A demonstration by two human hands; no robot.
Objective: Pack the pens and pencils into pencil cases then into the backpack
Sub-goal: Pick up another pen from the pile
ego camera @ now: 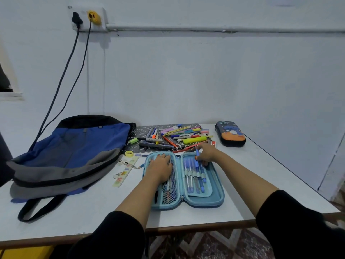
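A light blue pencil case point(211, 200) lies open flat on the table in front of me. Its right half holds several blue pens point(194, 176) under elastic loops. My left hand point(160, 168) presses flat on the mesh pocket of the left half. My right hand point(206, 153) pinches a blue pen point(197, 153) with an orange tip over the top of the right half. Behind the case, on a dark patterned mat, lies a heap of pens, pencils and highlighters point(177, 136). A blue and grey backpack point(71, 152) lies flat at the left.
A dark zipped pencil case point(230, 133) with an orange and blue print sits at the back right. A ruler point(126, 170), a yellow tape roll point(128, 153) and a green eraser point(133, 140) lie between backpack and case. Two cables point(61, 86) hang from a wall socket.
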